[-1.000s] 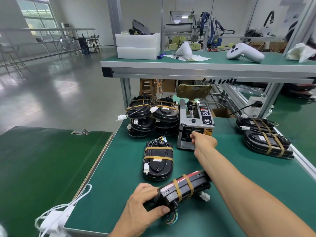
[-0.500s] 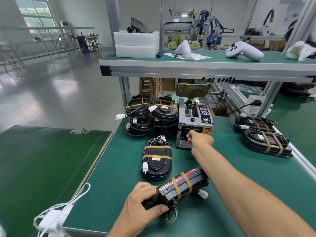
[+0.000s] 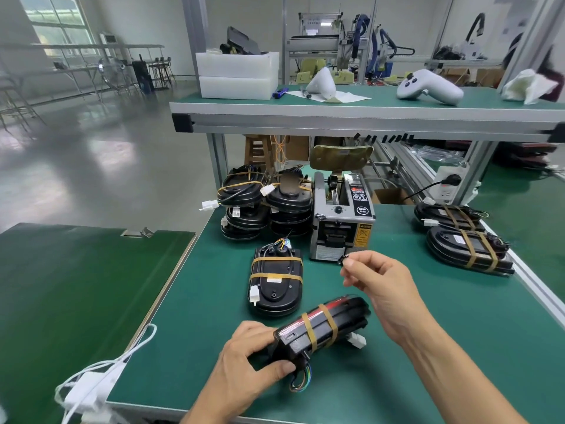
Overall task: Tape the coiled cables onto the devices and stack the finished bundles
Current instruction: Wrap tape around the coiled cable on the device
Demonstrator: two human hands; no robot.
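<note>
The black device with a red stripe and two tan tape bands [image 3: 321, 327] sits tilted on its edge near the front of the green tabletop [image 3: 428, 332], the left hand [image 3: 244, 359] curled around its near end. The right hand [image 3: 377, 280] hovers just in front of the grey tape dispenser [image 3: 341, 223], fingertips pinching something small and dark, maybe a tape piece, can't tell. Risk imo: tape folding onto itself, or the propped device rolling if that one-handed grip slackens.
</note>
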